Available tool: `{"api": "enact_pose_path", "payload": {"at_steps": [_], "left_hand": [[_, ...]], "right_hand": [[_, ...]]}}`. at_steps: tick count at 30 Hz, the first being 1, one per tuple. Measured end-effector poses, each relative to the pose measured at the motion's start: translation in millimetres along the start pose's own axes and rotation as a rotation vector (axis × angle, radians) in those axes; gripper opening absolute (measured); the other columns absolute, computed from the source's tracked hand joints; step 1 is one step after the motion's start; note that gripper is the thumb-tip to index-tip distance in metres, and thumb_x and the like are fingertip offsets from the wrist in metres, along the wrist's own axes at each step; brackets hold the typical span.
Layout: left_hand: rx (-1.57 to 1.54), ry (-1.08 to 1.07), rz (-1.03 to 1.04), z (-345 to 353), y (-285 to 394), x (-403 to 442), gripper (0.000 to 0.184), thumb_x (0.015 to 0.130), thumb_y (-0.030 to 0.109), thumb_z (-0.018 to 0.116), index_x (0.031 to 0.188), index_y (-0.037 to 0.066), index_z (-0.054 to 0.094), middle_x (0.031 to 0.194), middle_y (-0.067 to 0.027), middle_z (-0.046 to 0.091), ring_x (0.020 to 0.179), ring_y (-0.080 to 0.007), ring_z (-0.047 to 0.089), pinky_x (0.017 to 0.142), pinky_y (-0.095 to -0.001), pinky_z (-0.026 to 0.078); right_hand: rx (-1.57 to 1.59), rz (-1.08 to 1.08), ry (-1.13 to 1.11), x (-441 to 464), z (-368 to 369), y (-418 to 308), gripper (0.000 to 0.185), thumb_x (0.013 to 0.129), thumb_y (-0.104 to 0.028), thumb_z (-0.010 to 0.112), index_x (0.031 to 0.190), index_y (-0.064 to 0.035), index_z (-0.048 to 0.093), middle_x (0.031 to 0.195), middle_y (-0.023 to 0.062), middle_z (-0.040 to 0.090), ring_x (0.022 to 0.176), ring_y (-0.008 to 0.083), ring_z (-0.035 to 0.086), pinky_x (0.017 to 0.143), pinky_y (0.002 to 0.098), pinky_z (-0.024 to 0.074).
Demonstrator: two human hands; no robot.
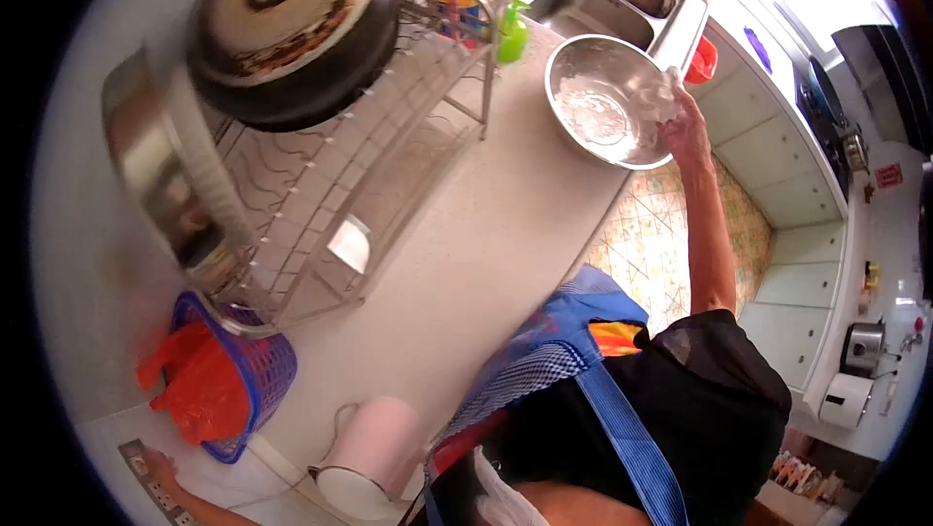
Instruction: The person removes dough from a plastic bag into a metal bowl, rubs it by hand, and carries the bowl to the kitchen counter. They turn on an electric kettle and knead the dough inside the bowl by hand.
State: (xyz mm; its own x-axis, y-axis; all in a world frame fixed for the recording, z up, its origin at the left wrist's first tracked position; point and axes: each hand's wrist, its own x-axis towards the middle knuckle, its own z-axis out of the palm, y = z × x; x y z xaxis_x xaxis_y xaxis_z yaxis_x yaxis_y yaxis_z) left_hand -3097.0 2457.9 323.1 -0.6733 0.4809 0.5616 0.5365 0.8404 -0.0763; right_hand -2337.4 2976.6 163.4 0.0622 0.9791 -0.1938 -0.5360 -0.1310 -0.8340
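At the upper right, my right hand (686, 129) is closed on the rim of a shiny metal bowl (575, 132). Whitish material covers its fingertips, and a pale, wet-looking layer lies in the bowl. The bowl is by the counter's edge, near the sink. Far off at the lower left, my left hand (159, 469) touches a socket strip (155, 493) on the tiled surface. Its fingers are too small to tell whether they grip anything. Close to that hand, a blue basket (273, 375) holds a red plastic bag (202, 392).
A wire dish rack (391, 168) carries a dark pan (277, 35) and a metal vessel (180, 176). A pink pitcher (377, 443) stands near my body. A green bottle (511, 32) sits between the rack and the sink (588, 13). Cabinets (777, 157) line the right.
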Motion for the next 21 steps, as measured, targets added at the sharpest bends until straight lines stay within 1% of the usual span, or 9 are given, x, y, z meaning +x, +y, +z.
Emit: {"api": "enact_pose_path", "payload": {"at_steps": [1, 2, 3, 6, 9, 11, 14, 17, 21], "left_hand": [[-0.008, 0.026, -0.007, -21.0, 2.8, -14.2, 0.03, 0.088, 0.023, 0.042, 0.102, 0.005, 0.062, 0.099, -0.0104, 0.059, 0.091, -0.0235, 0.054, 0.085, -0.0357, 0.038], [-0.018, 0.061, -0.019, -40.6, 5.4, -26.1, 0.03, 0.088, 0.023, 0.042, 0.102, 0.005, 0.061, 0.099, -0.0101, 0.059, 0.09, -0.0229, 0.054, 0.084, -0.0352, 0.039], [-0.027, 0.065, 0.0, -41.0, 32.3, -9.0, 0.03, 0.088, 0.023, 0.042, 0.103, 0.006, 0.061, 0.099, -0.0098, 0.059, 0.089, -0.0223, 0.054, 0.083, -0.0348, 0.039], [-0.062, 0.182, -0.013, -106.0, 62.1, -46.7, 0.029, 0.088, 0.024, 0.043, 0.104, 0.006, 0.06, 0.097, -0.009, 0.058, 0.087, -0.0205, 0.053, 0.081, -0.0334, 0.04], [-0.101, 0.295, 0.004, -159.4, 119.7, -83.5, 0.029, 0.089, 0.025, 0.044, 0.106, 0.007, 0.059, 0.096, -0.0083, 0.057, 0.084, -0.0188, 0.053, 0.078, -0.032, 0.04], [-0.137, 0.355, 0.024, -193.5, 162.1, -105.0, 0.029, 0.089, 0.025, 0.044, 0.107, 0.007, 0.058, 0.096, -0.0077, 0.057, 0.082, -0.0176, 0.053, 0.077, -0.0311, 0.041], [-0.215, 0.35, 0.048, -222.8, 240.3, -139.0, 0.029, 0.089, 0.026, 0.045, 0.109, 0.007, 0.057, 0.094, -0.0069, 0.056, 0.079, -0.0158, 0.053, 0.074, -0.0297, 0.042], [-0.376, 0.179, 0.043, -221.9, 320.2, -176.1, 0.03, 0.09, 0.026, 0.046, 0.11, 0.008, 0.056, 0.093, -0.0061, 0.056, 0.076, -0.0141, 0.052, 0.072, -0.0283, 0.042], [-0.823, -0.511, -0.176, -107.3, 462.4, -256.0, 0.03, 0.09, 0.027, 0.047, 0.112, 0.009, 0.055, 0.092, -0.0051, 0.055, 0.073, -0.0117, 0.052, 0.068, -0.0265, 0.043]], "right_hand": [[-0.087, -0.041, 0.006, -9.5, 7.8, -7.3, 0.044, 0.081, -0.029, 0.061, 0.114, -0.0035, 0.048, 0.107, 0.0098, 0.056, 0.089, 0.0214, 0.058, 0.08, 0.0335, 0.0463], [-0.095, -0.084, -0.087, -1.0, -6.4, -4.5, 0.043, 0.08, -0.029, 0.062, 0.113, -0.0043, 0.05, 0.106, 0.0078, 0.056, 0.088, 0.0194, 0.057, 0.077, 0.0319, 0.0459], [-0.119, -0.056, -0.05, 36.7, -15.0, 4.8, 0.043, 0.08, -0.029, 0.062, 0.113, -0.0043, 0.05, 0.106, 0.0078, 0.056, 0.088, 0.0194, 0.057, 0.077, 0.0319, 0.0459], [-0.519, -0.053, -0.045, 48.2, -25.2, -3.4, 0.045, 0.079, -0.03, 0.063, 0.113, -0.0033, 0.05, 0.098, 0.0059, 0.058, 0.087, 0.0154, 0.056, 0.078, 0.029, 0.0437], [-0.852, -0.085, -0.176, 68.8, -22.4, -16.4, 0.05, 0.077, -0.032, 0.065, 0.113, -0.0017, 0.049, 0.101, 0.0098, 0.058, 0.09, 0.0174, 0.055, 0.08, 0.0309, 0.0423], [-0.8, -0.042, -0.238, 96.1, -24.6, -16.1, 0.049, 0.076, -0.03, 0.067, 0.112, -0.0011, 0.05, 0.103, 0.0123, 0.058, 0.092, 0.0185, 0.055, 0.082, 0.0316, 0.0424], [-1.047, -0.208, -0.563, 165.0, -46.7, -3.7, 0.048, 0.074, -0.027, 0.069, 0.109, -0.0001, 0.053, 0.099, 0.0104, 0.059, 0.091, 0.0182, 0.056, 0.079, 0.0291, 0.0439], [-1.39, -0.374, -0.725, 196.3, -46.7, -2.1, 0.044, 0.073, -0.031, 0.066, 0.103, -0.0011, 0.054, 0.098, 0.0168, 0.059, 0.091, 0.0305, 0.058, 0.079, 0.0364, 0.0455], [-1.54, -0.496, -0.895, 218.4, -45.5, 12.8, 0.038, 0.074, -0.03, 0.062, 0.099, -0.0017, 0.053, 0.097, 0.021, 0.058, 0.09, 0.0366, 0.057, 0.077, 0.0417, 0.0453]]}}
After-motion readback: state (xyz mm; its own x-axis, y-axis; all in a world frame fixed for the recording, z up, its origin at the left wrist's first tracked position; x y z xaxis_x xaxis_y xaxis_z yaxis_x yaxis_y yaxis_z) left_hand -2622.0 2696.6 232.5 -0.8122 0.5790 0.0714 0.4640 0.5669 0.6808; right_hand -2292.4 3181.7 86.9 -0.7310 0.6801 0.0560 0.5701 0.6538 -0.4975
